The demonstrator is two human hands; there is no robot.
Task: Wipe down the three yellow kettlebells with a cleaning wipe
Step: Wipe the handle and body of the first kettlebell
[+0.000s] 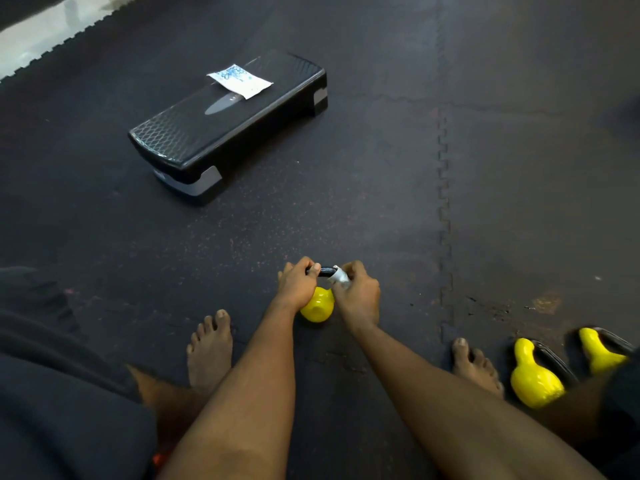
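Kettlebells: you have 3 yellow ones in view, 1 in the lower centre of the frame and 2 at the lower right.
Centre kettlebell [317, 306]: it sits on the floor mat [346, 185] between your 2 forearms, with its black handle [325, 271] pointing toward the top of the frame.
Left hand [298, 287]: your fingers curl over the left end of the handle and your thumb tip presses on the bar.
Right hand [358, 294]: your fingers are curled and pinch the wipe against the right end of the handle.
Wipe [340, 277]: 1 white wipe, bunched round the handle just beside your left thumb.
Second kettlebell [533, 375]: it lies tipped over at the lower right, narrow neck toward the top of the frame, with a black handle behind it.
Third kettlebell [601, 355]: it lies just right of the second, tipped the same way; dark clothing at the right edge hides its lower part.
Feet: 2 bare feet, the left foot [209, 351] at lower centre-left and the right foot [476, 365] just left of the second kettlebell.
Step platform [207, 133]: 1 black step with grey feet, upper centre-left, well apart from your hands.
Packet [239, 80]: 1 flat white and blue packet lying on top of the step's far end.
Seam [445, 202]: 1 toothed joint in the mat runs top to bottom, right of centre.
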